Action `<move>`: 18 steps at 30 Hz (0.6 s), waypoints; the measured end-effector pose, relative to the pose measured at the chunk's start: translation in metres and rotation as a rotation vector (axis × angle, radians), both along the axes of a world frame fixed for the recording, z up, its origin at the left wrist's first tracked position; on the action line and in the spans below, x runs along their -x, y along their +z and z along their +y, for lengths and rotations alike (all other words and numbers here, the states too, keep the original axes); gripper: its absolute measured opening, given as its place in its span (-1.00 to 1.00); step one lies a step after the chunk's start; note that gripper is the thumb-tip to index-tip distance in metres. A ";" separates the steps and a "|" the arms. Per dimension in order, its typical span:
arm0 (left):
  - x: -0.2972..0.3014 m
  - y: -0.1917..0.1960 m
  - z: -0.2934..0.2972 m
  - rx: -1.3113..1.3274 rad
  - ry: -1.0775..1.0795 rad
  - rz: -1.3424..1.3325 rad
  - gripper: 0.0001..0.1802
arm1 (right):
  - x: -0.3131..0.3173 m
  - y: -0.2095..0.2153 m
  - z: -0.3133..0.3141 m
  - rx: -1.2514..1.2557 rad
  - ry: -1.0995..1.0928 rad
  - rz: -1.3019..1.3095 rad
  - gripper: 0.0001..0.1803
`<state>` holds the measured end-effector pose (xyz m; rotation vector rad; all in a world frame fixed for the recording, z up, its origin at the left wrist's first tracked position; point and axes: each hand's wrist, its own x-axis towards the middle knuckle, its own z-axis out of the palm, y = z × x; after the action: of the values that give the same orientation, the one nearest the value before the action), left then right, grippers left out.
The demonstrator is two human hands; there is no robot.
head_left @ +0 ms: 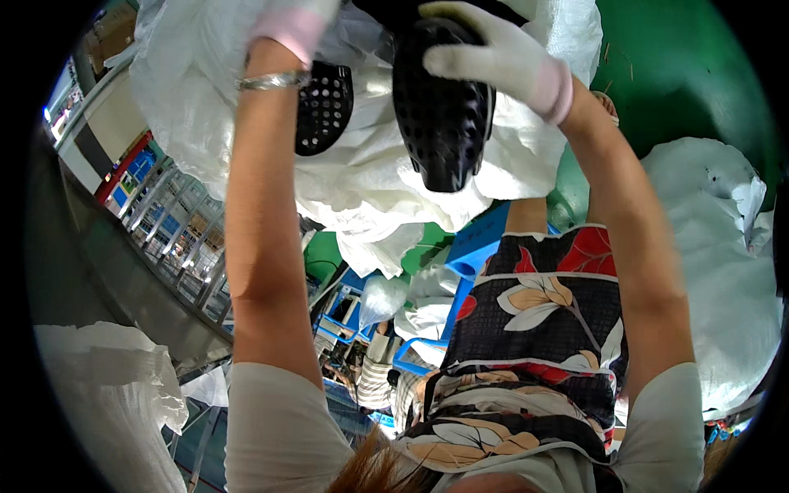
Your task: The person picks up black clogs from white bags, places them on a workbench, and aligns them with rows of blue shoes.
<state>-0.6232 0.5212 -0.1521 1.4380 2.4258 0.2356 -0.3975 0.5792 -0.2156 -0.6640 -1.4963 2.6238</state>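
Where our apron [493,329] hangs nearest to us: black cloth, printed with large pale and red flowers and edged in white.
Sleeves [279,427]: ours are pale and short, and from them both forearms [263,222] stretch toward the top of the view.
Bracelet [275,80]: a silvery band circles our left wrist, just beside the glove's pink cuff.
Left hand [300,18]: white-gloved and blurred, it runs out at the upper edge, so we cannot tell whether its fingers are spread or pinching anything.
Right hand [505,66]: gloved in white too, it grips the upper part of the long black piece [444,131] between thumb and fingers.
Long black piece: glossy, rounded and dotted with holes, it narrows to a blunt tip pointing back toward us; we see it over the white sack [181,99] but cannot tell if they touch.
Flat black piece [325,107]: perforated as well, its holes showing pale, it sits just beside our left wrist, partly hidden behind it.
White sack: crumpled, it spreads behind both pieces.
Plump white bag [715,279]: well apart, to our right.
Green floor [674,74]: visible beyond our right forearm.
Metal rack [177,218]: off to our left, bars in a row, its details too small for us to tell.
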 end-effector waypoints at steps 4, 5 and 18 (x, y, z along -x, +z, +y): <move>0.021 0.036 0.045 -0.127 0.031 -0.050 -0.54 | 0.028 -0.025 0.033 -0.172 -0.188 -0.044 -0.24; 0.020 0.043 0.053 -0.082 -0.031 0.096 -0.53 | 0.026 -0.025 0.053 -0.099 -0.114 0.107 -0.38; 0.078 0.001 0.028 0.551 -0.231 0.509 -0.46 | 0.014 -0.026 0.082 -0.148 0.063 0.097 -0.41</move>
<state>-0.7015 0.5488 -0.1515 1.6116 2.3564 -0.8786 -0.4112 0.6613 -0.2415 -0.4779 -1.6875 2.5172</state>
